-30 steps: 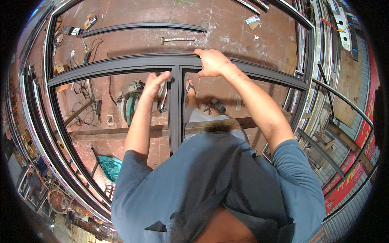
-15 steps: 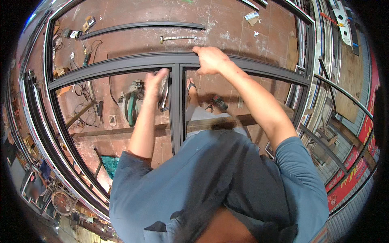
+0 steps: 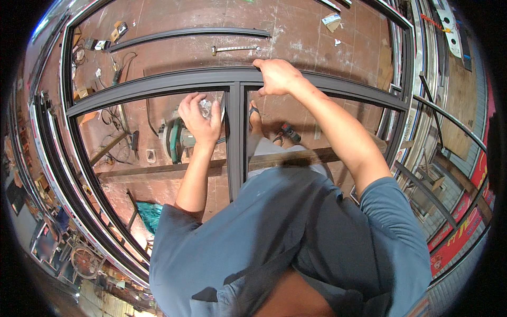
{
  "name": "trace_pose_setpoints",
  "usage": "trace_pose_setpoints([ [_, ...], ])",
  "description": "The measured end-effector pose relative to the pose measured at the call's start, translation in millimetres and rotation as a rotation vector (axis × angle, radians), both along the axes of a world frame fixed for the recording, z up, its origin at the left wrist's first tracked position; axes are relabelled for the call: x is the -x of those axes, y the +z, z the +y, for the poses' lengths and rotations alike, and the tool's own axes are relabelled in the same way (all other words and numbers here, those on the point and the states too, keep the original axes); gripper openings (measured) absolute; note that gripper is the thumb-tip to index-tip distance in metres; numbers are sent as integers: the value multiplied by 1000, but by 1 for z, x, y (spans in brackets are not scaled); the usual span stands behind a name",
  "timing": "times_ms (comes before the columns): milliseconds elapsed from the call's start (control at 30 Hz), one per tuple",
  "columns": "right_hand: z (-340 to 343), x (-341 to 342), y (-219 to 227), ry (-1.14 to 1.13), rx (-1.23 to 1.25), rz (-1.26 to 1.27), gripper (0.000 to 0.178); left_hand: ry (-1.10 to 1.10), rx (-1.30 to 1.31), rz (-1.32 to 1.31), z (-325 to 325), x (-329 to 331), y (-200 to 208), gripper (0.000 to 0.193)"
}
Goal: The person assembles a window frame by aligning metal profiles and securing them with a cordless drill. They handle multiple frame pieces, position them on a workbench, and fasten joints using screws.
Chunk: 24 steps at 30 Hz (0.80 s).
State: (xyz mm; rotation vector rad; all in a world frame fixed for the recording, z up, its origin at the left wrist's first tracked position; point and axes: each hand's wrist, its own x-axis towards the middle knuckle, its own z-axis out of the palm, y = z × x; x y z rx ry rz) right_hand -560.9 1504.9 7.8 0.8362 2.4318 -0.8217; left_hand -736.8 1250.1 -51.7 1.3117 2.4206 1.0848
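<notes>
A large dark grey metal window or door frame stands in front of me, with a long crossbar [image 3: 174,84] and an upright bar [image 3: 237,142] meeting below it. My right hand [image 3: 278,77] is closed over the crossbar just right of that joint, thumb on the near side. Left of the upright, my left hand [image 3: 200,119] is raised apart from the bars. Its fingers are bent, the thumb stands away from them, and nothing shows between them. Partly hidden behind this hand is a green power saw [image 3: 174,140] on the floor.
On the floor beyond the crossbar lie a dark metal profile [image 3: 190,34] and a shiny wrench-like tool [image 3: 237,48]. A cordless drill [image 3: 289,133] lies near my foot. A long brown beam [image 3: 137,174] crosses behind the frame. Long metal profiles [image 3: 422,127] line the right side.
My left hand has come away from the joint beside the upright, moving left and turning, with its fingers spreading. My right hand keeps its hold on the crossbar.
</notes>
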Motion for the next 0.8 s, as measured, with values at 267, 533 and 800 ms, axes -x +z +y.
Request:
trace_pose_setpoints([
  [267, 0, 0, 12, 8, 15, -18, 88, -245, 38, 419, 21, -6, 31, 65],
  [533, 0, -4, 2, -26, 9, 1, 88, -357, 56, 408, 31, -2, 26, 72],
  [800, 0, -9, 2, -29, 10, 69, 86, -216, 186, 617, 14, 23, 42, 63],
])
